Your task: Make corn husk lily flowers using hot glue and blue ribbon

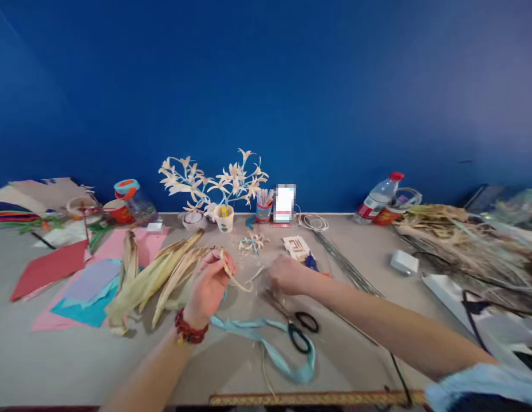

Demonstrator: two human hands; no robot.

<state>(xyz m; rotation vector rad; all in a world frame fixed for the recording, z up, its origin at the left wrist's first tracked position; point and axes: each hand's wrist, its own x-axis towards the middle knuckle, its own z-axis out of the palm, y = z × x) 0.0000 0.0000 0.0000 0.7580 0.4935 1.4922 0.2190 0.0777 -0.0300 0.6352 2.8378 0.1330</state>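
Observation:
My left hand [209,283], with a red bead bracelet at the wrist, pinches a thin pale strip [235,279] that looks like corn husk and curls to the right. Opposite it, my right hand [287,274] is low over the table; its fingers are blurred, so what they hold is unclear. Just below that hand lie scissors with black handles [307,321]. A light blue ribbon-like strip [274,349] loops across the tabletop under the scissors. Dried corn husks [162,274] are spread beside my left hand. Beyond both hands sits a small husk flower piece [252,243].
White husk flowers [233,180] stand in a paper cup [224,219] at the back. Left are coloured paper sheets [87,280]. Wires [341,257], a plastic bottle [379,197], a white box [404,262] and a fibre pile [458,246] lie right. A ruler-like strip [317,399] edges the front.

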